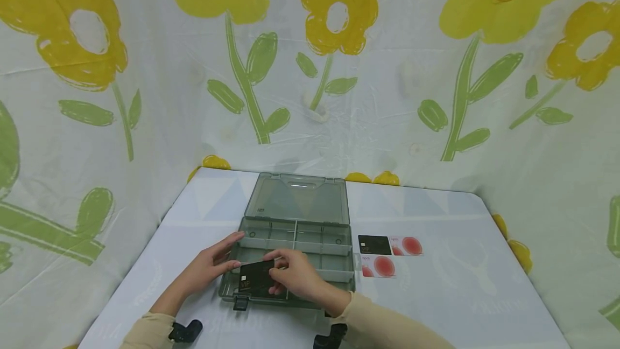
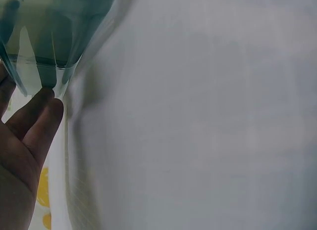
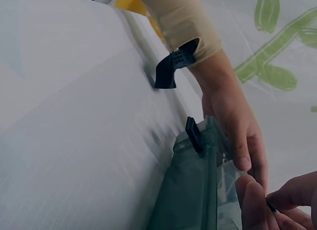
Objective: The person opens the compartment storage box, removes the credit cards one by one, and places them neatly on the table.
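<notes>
A black card (image 1: 254,278) marked VIP is pinched between the thumb and fingers of my right hand (image 1: 299,274). The card is over the front left compartment of a translucent grey-green divided box (image 1: 325,261); whether it touches the floor of the box I cannot tell. My left hand (image 1: 209,267) rests at the left side of the box with its fingers fairly straight. The left wrist view shows the left fingers (image 2: 42,113) against the clear box wall. The hinged lid (image 1: 300,198) lies folded back behind the box.
Right of the box lie another black VIP card (image 1: 374,245) and two white cards with red circles, one (image 1: 411,246) beside it, one (image 1: 384,266) in front. A latch (image 1: 240,303) sticks out at the box's front. Flower-patterned cloth (image 1: 387,96) surrounds the white table (image 1: 460,284).
</notes>
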`<control>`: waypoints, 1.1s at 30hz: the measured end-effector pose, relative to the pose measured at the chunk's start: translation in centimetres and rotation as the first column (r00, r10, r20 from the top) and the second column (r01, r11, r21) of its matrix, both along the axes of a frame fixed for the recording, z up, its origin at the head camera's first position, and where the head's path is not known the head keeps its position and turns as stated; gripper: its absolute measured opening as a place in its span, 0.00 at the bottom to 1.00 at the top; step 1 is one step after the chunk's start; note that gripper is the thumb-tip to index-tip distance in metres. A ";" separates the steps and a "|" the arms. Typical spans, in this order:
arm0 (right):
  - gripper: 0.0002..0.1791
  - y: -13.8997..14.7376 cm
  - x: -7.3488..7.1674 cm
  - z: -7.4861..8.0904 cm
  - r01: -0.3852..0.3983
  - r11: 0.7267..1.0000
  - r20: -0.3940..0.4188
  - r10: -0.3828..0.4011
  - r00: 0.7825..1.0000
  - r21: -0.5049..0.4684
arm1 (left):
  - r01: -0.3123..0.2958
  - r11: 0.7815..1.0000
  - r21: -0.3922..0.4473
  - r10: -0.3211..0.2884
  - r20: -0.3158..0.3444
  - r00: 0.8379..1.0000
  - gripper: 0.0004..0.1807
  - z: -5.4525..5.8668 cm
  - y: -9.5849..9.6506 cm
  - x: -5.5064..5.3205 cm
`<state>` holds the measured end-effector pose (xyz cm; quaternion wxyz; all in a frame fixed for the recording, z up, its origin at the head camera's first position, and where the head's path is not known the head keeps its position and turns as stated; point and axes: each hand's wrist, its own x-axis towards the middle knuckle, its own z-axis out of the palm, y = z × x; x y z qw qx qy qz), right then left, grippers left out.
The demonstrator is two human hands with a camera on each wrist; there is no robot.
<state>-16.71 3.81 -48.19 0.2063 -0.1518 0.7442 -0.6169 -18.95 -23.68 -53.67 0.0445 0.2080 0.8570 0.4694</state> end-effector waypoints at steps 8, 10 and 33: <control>0.16 1.0 -0.1 -0.1 0.008 1.000 -0.006 -0.008 1.000 -0.006 | -0.009 1.000 -0.001 0.009 0.006 1.000 0.40 0.3 0.2 0.1; 0.16 1.2 -0.1 -0.1 0.011 1.000 -0.003 -0.011 1.000 -0.006 | -0.010 1.000 -0.004 0.010 0.003 1.000 0.40 0.3 0.2 0.1; 0.17 4.5 -0.2 0.1 0.030 0.999 -0.011 -0.030 0.999 -0.022 | -0.005 1.000 -0.026 0.005 -0.015 1.000 0.40 0.3 0.1 0.1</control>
